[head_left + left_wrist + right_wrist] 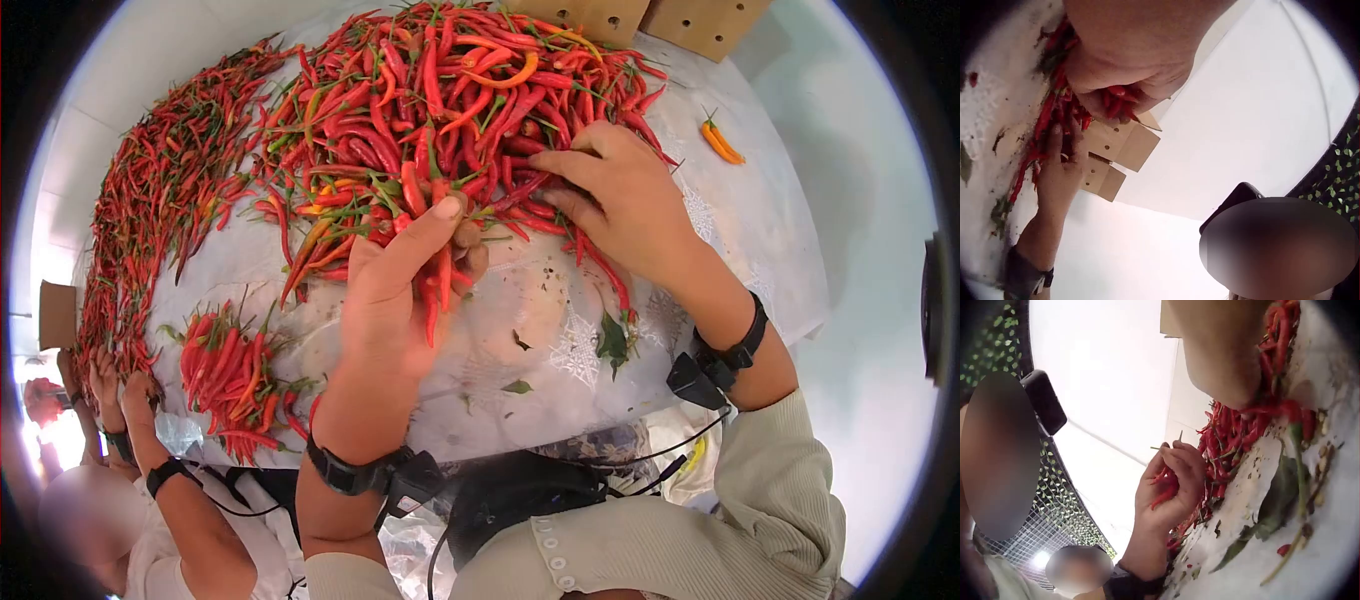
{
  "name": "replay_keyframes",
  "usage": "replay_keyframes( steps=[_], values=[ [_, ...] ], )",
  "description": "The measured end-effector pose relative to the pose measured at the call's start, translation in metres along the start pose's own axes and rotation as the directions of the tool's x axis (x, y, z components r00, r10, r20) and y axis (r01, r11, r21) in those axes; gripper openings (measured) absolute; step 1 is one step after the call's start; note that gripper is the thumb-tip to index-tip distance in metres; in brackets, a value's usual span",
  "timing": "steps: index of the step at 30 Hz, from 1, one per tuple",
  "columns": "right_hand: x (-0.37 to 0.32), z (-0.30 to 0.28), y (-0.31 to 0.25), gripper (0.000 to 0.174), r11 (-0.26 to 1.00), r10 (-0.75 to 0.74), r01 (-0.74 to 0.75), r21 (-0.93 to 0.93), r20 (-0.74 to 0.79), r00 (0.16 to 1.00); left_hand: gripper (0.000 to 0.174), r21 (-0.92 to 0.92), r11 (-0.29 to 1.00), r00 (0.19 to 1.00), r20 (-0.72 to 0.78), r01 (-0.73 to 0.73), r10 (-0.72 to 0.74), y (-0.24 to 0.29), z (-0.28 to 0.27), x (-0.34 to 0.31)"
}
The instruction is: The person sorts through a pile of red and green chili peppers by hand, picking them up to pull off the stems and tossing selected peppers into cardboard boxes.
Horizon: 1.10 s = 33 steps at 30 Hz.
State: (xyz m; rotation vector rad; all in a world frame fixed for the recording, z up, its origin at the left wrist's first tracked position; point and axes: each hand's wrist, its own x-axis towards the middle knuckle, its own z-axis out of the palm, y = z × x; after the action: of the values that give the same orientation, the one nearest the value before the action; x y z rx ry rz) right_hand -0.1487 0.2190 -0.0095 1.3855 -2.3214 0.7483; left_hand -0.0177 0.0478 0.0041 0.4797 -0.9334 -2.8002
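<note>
In the head view the left hand [405, 290] grips several red chilies [445, 265], thumb on top, stems pointing up, in front of the big chili pile [480, 90]. The right wrist view shows that left hand [1172, 481] curled round red chilies [1165, 490]. At the pile's right front edge, the right hand [630, 200] has its thumb and fingers bent among red chilies; whether it grips one is unclear. In the left wrist view, the right hand's [1060, 165] fingertips touch chilies at the pile, below the left hand [1129, 69] and its chilies [1119, 103].
A smaller chili heap [230, 370] lies at front left, a long chili pile [180, 170] behind it. Cardboard boxes [590, 15] stand at the back. An orange chili [720, 142] lies far right, leaves [612, 340] near the front. Another person's arms [185, 500] reach in at left.
</note>
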Motion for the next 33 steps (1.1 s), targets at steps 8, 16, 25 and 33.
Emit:
replay_keyframes(
  steps=[8, 16, 25, 33],
  values=[
    [-0.001, -0.005, -0.001, 0.016, 0.999, -0.035, 0.035, 0.011, -0.038, 0.999, 0.013, 0.08, 0.997, 0.999, -0.05, -0.004, 0.008, 0.001, -0.007, 0.004],
    [-0.002, -0.015, -0.021, 0.018, 0.663, 0.35, -0.407, 0.629, 0.22, 0.91, 0.017, 0.183, 0.983, 1.0, 0.023, 0.013, -0.017, -0.001, -0.008, 0.003],
    [-0.007, -0.021, -0.039, 0.013, 0.67, 0.199, -0.306, 0.676, 0.234, 0.952, 0.015, 0.189, 0.982, 1.0, -0.005, -0.011, 0.012, -0.003, -0.002, 0.001],
    [-0.008, -0.022, -0.041, 0.014, 0.718, 0.132, -0.259, 0.646, 0.239, 0.962, 0.017, 0.226, 0.974, 0.999, -0.041, -0.014, 0.024, -0.005, 0.004, 0.001]
  ],
)
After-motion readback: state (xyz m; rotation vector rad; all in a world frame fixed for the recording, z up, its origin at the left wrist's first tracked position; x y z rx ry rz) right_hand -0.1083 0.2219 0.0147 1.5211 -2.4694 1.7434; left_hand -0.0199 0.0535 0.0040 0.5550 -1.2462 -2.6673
